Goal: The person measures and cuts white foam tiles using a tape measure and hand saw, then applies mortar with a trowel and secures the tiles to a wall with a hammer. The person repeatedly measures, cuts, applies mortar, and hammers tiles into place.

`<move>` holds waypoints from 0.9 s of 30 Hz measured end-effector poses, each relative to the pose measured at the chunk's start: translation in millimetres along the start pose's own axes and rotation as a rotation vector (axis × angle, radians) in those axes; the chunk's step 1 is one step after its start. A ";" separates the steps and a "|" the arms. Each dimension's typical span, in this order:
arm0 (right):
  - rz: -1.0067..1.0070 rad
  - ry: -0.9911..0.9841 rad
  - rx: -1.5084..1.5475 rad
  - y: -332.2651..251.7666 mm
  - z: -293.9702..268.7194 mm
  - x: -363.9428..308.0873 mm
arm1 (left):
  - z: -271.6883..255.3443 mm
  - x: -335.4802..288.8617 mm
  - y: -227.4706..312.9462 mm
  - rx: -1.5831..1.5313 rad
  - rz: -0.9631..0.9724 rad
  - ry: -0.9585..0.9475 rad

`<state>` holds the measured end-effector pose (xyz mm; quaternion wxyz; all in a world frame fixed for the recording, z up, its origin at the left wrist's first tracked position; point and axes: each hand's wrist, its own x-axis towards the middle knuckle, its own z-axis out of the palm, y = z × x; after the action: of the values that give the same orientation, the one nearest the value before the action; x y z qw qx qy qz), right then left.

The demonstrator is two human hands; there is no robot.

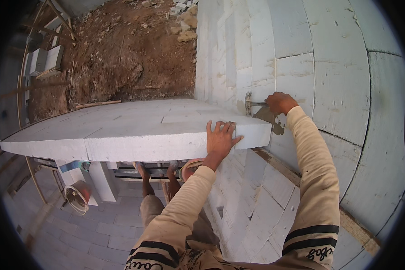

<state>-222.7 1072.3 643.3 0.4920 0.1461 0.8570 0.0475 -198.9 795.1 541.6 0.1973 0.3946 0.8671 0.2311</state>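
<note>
A claw hammer [249, 104] is gripped by its handle in my right hand [281, 103], fingers wrapped round it. Its metal head hangs over the far side of a white block wall [162, 130], near where that wall meets a taller block wall [339, 85] on the right. My left hand [220, 138] lies on the end block of the low wall, fingers spread over its near upper edge. Beneath the hammer handle, a patch of wet grey-brown mortar [272, 120] is smeared on the taller wall at the joint. Whether the hammer head touches the block, I cannot tell.
My bare feet [141, 172] stand on narrow planks below the wall. A bucket [77, 197] stands at lower left, and a reddish tub [191, 168] sits by my feet. A wooden board [360, 227] runs along the right wall. Reddish soil [112, 54] lies beyond, with stacked blocks [45, 60].
</note>
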 end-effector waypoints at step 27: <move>-0.014 0.027 0.107 -17.8 14.4 8.0 | 0.2 1.5 -1.6 -0.065 -0.036 -0.075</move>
<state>-217.7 1056.8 625.3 0.4723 0.1654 0.8658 0.0001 -200.7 795.4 540.3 0.2466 0.3809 0.8580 0.2408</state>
